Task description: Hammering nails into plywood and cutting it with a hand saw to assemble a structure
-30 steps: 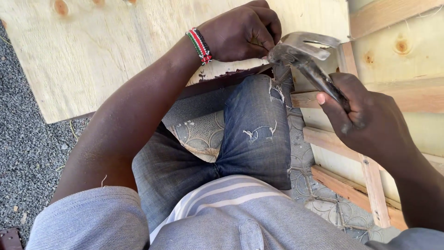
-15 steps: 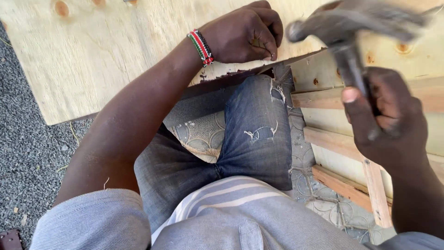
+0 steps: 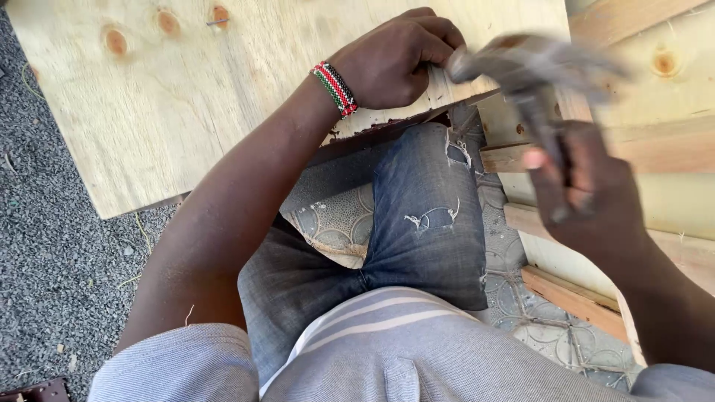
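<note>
The left hand (image 3: 398,59), with a beaded bracelet (image 3: 335,88) at the wrist, is curled closed at the edge of a plywood sheet (image 3: 186,97) that rests across the knee of torn jeans (image 3: 424,216). The right hand (image 3: 588,197) grips the handle of a motion-blurred claw hammer (image 3: 532,71), its head just beside the left fingertips. Gravel (image 3: 52,246) lies below.

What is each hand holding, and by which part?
The right hand holds a hammer by its handle. The left hand pinches something at the plywood sheet's edge; too small to tell.
</note>
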